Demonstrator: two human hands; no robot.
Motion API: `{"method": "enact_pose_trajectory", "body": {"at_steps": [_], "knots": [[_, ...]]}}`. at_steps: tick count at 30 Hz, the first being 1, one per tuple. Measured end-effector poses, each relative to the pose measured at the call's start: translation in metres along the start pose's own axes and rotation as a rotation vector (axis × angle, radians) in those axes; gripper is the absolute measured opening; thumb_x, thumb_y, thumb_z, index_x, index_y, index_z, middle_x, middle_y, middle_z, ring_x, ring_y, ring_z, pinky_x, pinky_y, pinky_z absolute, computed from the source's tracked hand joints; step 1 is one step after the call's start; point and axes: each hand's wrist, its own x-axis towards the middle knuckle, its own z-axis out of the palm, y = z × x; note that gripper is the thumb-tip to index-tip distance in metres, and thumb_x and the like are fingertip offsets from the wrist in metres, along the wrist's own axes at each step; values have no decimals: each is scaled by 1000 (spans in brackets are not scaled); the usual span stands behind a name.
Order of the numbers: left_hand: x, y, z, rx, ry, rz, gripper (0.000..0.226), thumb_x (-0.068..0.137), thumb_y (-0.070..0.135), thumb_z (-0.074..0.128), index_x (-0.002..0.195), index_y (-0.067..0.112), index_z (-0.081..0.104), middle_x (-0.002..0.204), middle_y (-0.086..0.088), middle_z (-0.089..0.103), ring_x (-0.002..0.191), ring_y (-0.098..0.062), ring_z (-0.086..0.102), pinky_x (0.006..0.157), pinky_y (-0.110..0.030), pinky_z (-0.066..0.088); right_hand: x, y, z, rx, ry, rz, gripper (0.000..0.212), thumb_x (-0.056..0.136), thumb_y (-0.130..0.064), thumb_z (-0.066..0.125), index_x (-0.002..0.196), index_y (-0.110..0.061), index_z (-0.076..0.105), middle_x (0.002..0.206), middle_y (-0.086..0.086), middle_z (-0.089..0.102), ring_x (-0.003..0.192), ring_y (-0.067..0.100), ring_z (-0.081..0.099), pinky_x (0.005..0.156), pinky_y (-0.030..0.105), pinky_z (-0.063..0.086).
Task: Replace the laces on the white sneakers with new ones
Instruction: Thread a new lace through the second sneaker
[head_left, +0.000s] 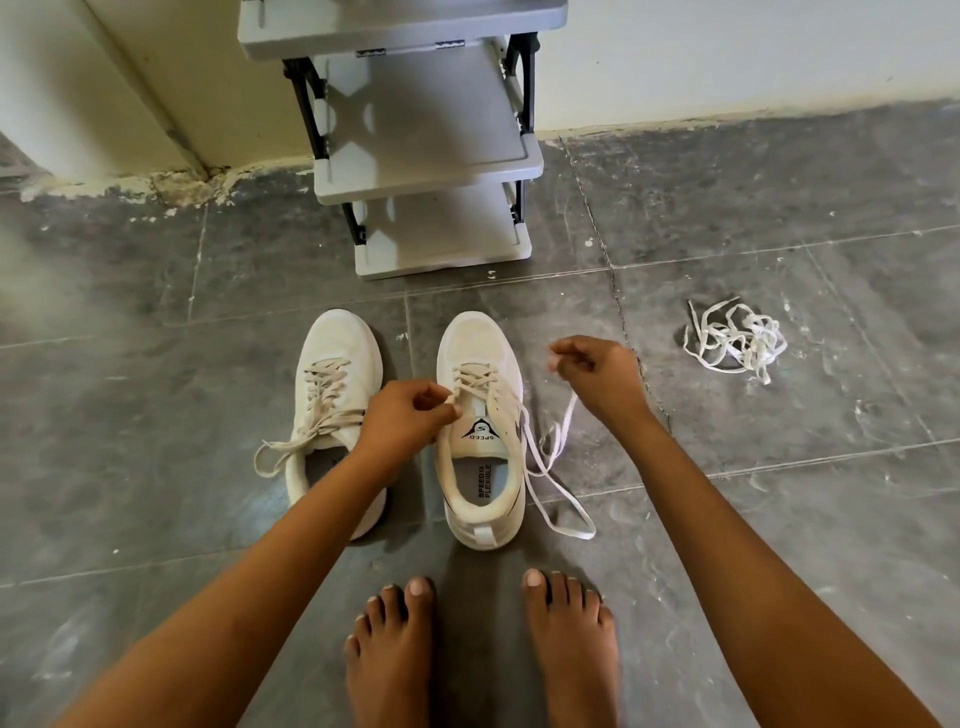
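Here, on the grey tiled floor (156, 415), the left sneaker (332, 395) stands with its beige lace ends loose and trailing off its left side. Over its inner edge the left hand (410, 415) reaches to the right sneaker (480, 431), its fingers (441, 402) pinched shut on a lace just beside the tongue. The right hand (597, 374) hovers to the right of that shoe, closed on a white lace (558, 467) that loops down onto the floor. Further right, well apart, a tangled pile of white laces (735, 340) lies. A grey shoe rack (426, 156) stands behind the sneakers; bare feet (483, 654) are in front.
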Motion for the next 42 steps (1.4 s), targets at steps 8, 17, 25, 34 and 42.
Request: {"method": "enact_pose_trajectory", "body": {"at_steps": [8,17,25,34,42], "knots": [[4,4,-11,-351,-174,-240,16,92,-2,51,94,9,63,80,-5,63,71,-12,60,52,-16,54,-19,-26,47,41,-195,-40,11,81,-15,72,90,-10,75,81,-5,68,58,-12,55,60,1,39],[7,0,-13,-371,-213,-246,21,93,0,50,88,15,63,81,-3,64,72,-11,61,53,-18,54,-21,-29,68,-89,-156,-15,6,81,-14,67,80,-10,72,82,4,72,73,9,61,62,10,39],[6,4,-12,-355,-200,-242,17,93,-1,50,92,11,63,81,-4,63,73,-12,61,51,-18,54,-24,-31,70,-203,-165,-29,10,83,-22,66,88,-15,71,94,1,71,88,17,64,76,32,50],[6,3,-11,-344,-193,-232,16,93,-1,51,100,9,62,82,-4,62,73,-12,60,53,-18,55,-29,-33,76,-336,-169,-43,14,87,-27,54,89,-16,63,97,1,66,87,22,61,73,34,47],[7,2,-11,-344,-196,-229,16,93,0,51,100,8,62,83,-4,63,75,-12,61,54,-17,55,-29,-31,78,-347,-197,-66,15,89,-29,53,90,-16,61,100,0,64,89,23,60,73,34,46]]}}
